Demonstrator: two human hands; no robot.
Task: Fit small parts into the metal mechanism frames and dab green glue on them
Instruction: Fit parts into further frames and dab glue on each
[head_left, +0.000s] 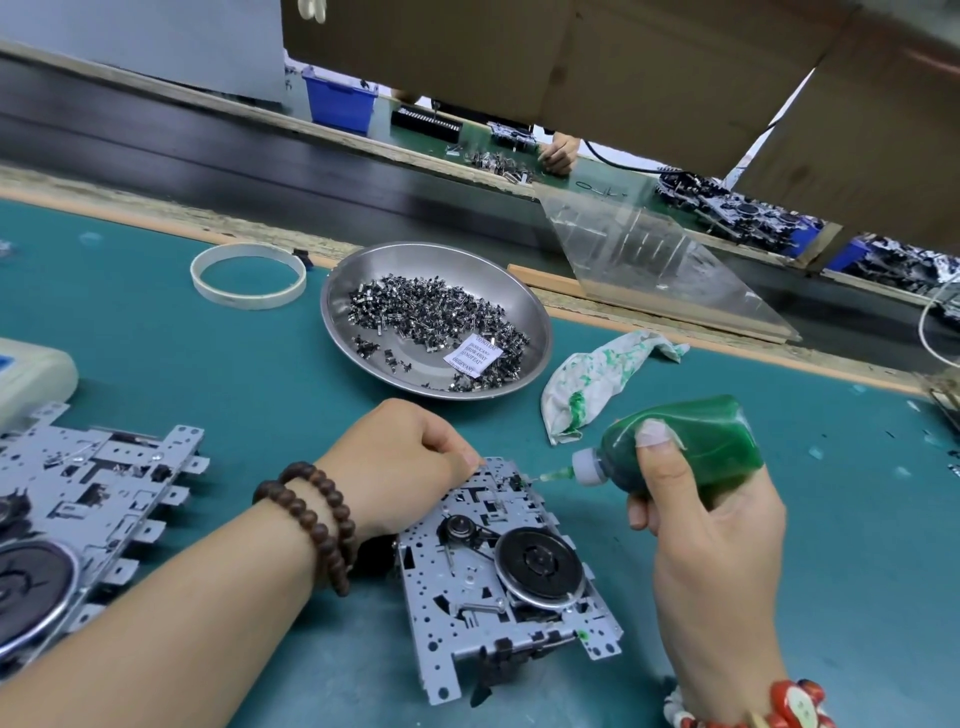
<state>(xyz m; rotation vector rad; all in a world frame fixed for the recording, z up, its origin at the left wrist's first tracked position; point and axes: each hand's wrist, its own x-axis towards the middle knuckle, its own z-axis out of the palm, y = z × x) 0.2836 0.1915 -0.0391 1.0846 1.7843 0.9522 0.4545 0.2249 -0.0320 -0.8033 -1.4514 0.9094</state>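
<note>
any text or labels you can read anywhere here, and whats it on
"DESICCANT", "THROW AWAY", "DO NOT EAT", partly legible: on the small white packet lying in the steel dish among the small parts.
Black handwritten marks on the clear plastic sheet: not readable.
Blue patch on the beige device at the left edge: too cropped to read.
Green glue bottle: no label visible.

Open green mat (218, 364) before the frame, steel dish (540, 332) and rag (597, 374) blocking beyond
</note>
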